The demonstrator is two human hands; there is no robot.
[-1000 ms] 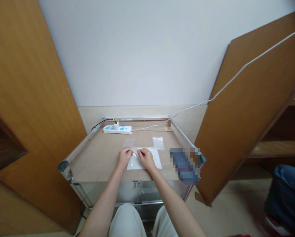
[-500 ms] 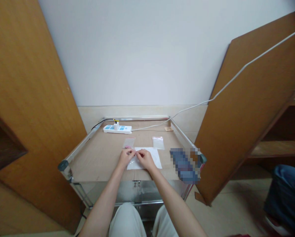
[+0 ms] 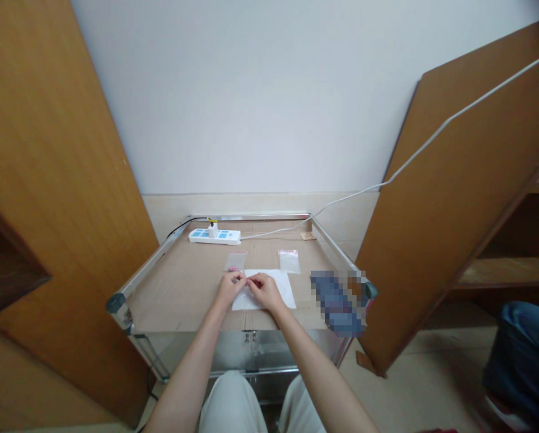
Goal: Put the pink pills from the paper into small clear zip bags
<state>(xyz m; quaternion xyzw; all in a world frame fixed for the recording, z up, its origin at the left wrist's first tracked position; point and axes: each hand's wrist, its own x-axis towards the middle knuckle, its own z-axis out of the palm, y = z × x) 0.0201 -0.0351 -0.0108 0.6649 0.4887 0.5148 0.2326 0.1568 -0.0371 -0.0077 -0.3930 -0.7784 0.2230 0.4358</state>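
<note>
My left hand (image 3: pixel 231 285) and my right hand (image 3: pixel 263 288) meet fingertip to fingertip above a white sheet of paper (image 3: pixel 280 288). Both are closed in a pinch; whatever sits between the fingers is too small to make out. Just beyond my left fingers, small pink pieces (image 3: pixel 234 269) lie at the lower edge of a clear plastic bag (image 3: pixel 236 259). A second clear plastic bag (image 3: pixel 289 261) lies flat past the paper's far edge, to the right.
A white power strip (image 3: pixel 214 236) with a plug in it lies at the back left, its white cable (image 3: pixel 341 198) running right. A blurred-out dark item (image 3: pixel 336 304) is at the right. Metal rails edge the cardboard-covered tabletop (image 3: pixel 174 294). Someone's leg (image 3: pixel 524 349) shows far right.
My right fingertips have shifted very slightly left against the left ones. Everything else looks the same.
</note>
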